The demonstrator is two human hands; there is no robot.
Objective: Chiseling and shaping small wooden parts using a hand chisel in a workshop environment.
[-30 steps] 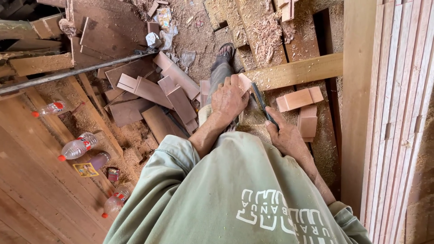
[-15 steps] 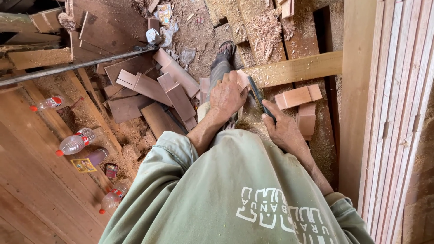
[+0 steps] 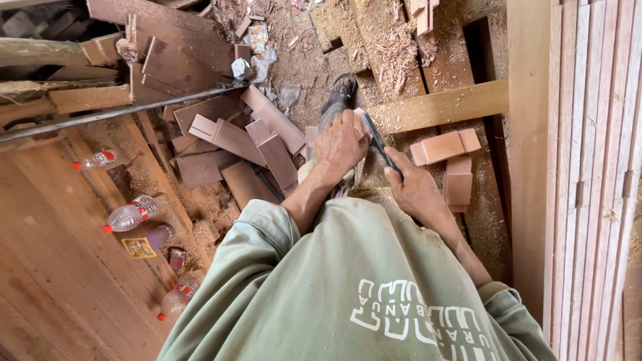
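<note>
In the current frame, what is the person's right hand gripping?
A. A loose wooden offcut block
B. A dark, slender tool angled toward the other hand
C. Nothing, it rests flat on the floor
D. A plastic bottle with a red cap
B: the right hand is closed round a dark, slender tool whose tip reaches the left hand.

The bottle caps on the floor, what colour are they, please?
Red, on the clear plastic bottles; head view.

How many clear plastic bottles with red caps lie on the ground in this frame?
3, all at the left: one clear plastic bottle with a red cap farthest up, another mid-left, a third lowest. Others may be hidden under scrap wood.
</note>
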